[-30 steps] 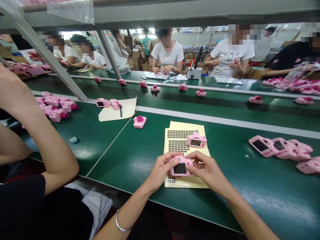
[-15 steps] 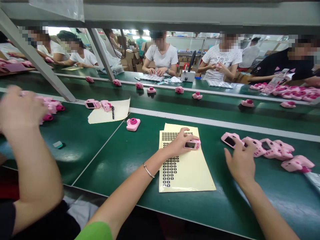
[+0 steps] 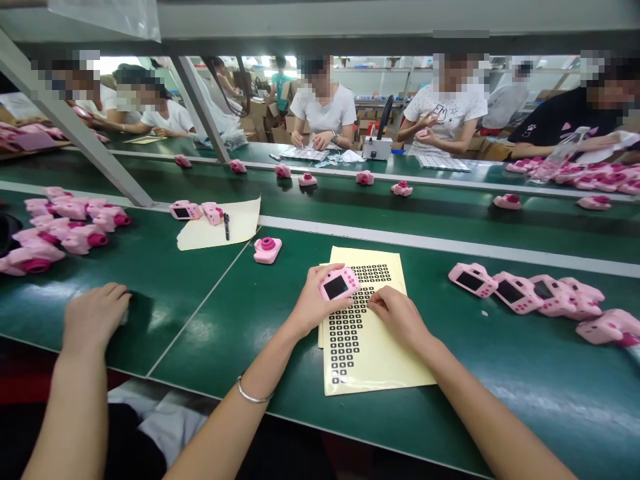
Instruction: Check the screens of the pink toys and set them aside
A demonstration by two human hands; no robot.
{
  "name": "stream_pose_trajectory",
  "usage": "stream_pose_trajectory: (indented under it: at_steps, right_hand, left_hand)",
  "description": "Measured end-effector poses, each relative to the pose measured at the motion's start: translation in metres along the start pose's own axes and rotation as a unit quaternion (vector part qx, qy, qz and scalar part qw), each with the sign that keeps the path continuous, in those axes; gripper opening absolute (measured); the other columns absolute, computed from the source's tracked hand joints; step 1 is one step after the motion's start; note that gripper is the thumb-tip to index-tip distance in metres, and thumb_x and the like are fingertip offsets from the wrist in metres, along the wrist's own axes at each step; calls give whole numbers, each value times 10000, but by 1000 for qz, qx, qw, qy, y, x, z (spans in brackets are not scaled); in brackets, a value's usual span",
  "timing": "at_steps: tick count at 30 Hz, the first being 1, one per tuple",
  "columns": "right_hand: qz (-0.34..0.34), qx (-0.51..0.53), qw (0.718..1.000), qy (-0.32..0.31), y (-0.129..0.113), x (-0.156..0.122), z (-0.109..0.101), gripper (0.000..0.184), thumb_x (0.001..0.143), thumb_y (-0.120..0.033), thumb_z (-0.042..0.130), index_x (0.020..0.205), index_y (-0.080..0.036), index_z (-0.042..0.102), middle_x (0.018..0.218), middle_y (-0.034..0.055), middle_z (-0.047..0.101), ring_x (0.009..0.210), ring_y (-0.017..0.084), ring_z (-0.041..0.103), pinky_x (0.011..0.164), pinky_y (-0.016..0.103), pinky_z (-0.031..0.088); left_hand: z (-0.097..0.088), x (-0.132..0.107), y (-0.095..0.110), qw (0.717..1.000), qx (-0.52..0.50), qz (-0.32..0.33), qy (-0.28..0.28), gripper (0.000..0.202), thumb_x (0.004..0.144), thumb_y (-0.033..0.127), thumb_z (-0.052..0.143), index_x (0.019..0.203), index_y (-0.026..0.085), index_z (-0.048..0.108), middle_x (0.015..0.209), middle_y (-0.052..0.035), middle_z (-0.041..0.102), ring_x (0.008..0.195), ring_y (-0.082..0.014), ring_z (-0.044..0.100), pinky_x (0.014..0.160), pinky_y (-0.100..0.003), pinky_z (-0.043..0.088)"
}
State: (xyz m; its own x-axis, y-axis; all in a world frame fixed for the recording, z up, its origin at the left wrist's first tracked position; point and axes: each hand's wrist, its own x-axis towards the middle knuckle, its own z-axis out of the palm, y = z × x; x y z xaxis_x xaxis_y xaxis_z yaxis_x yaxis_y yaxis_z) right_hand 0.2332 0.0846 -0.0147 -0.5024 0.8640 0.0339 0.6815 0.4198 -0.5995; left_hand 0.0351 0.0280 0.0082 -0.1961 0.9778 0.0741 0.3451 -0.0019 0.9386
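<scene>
The left hand [image 3: 309,303] now has a pink camera [image 3: 340,285] up off the sticker sheet [image 3: 387,353]. The right hand [image 3: 400,317] is back over the sheet from the right-hand camera row [image 3: 517,293], now one longer. At left, a co-worker's hand [image 3: 95,317] is down at the near tabletop [image 3: 155,287].

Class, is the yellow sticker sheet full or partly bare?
Partly bare: the yellow sticker sheet shows black stickers down its left, but plain backing at lower right.

A pink camera [image 3: 340,283], held over a yellow sheet [image 3: 385,353] toward its 11 o'clock, tilts toward 2 o'clock, dark screen [image 3: 335,287] facing the viewer, darker pink buttons beside it. The sheet lies flat, rows of black squares filling its 9 o'clock side.
</scene>
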Motion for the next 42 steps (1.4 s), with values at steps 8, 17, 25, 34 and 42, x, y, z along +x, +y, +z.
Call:
stream_pose_trajectory:
  at_steps: [8, 17, 25, 34, 42]
  right_hand:
    - [-17, -3, 1000, 2, 2, -4, -2, 179, 949, -266, 411, 859, -164, 527, 957, 61, 588, 846, 163, 531, 662, 266, 366]
    - [-132, 28, 989, 64, -31, -25, -26, 189, 991, -288, 361, 904, -181, 491, 896, 40, 556, 775, 136, 519, 637, 255, 360]
    - [-127, -50, 988, 66, -32, -26, -29, 163, 986, -252, 394, 912, -178, 518, 938, 36, 573, 781, 144, 532, 645, 264, 348]
    - [-150, 51, 951, 265, -24, -38, -8, 178, 945, -332, 516, 887, -179, 587, 881, 37, 585, 735, 119, 536, 661, 251, 414]
    - [-6, 381, 924, -24, -18, -38, -25, 439, 872, -561, 548, 1038, -167, 650, 901, 54, 617, 744, 124, 578, 616, 230, 541]
  left_hand:
    - [11, -17, 0, 1000, -4, 5, 4, 690, 581, 248, 827, 1214, 191, 558, 1211, -65, 576, 1047, -167, 591, 892, -271, 508]
    - [29, -33, 10, 990, 56, 124, -24, 523, 646, 179, 754, 1144, 221, 597, 1183, -32, 584, 1094, -150, 573, 947, -269, 475]
    - [36, -35, 17, 982, 75, 167, -41, 467, 686, 142, 706, 1134, 211, 594, 1158, -37, 590, 1086, -140, 565, 930, -256, 486]
    - [44, -40, 13, 960, 108, 258, 17, 462, 757, 68, 639, 1184, 235, 581, 1230, -35, 600, 1208, -144, 538, 1050, -326, 475]
    - [37, -44, 31, 991, -108, 46, -65, 473, 649, 309, 825, 1089, 216, 678, 1342, -85, 552, 1168, -195, 599, 896, -276, 557]
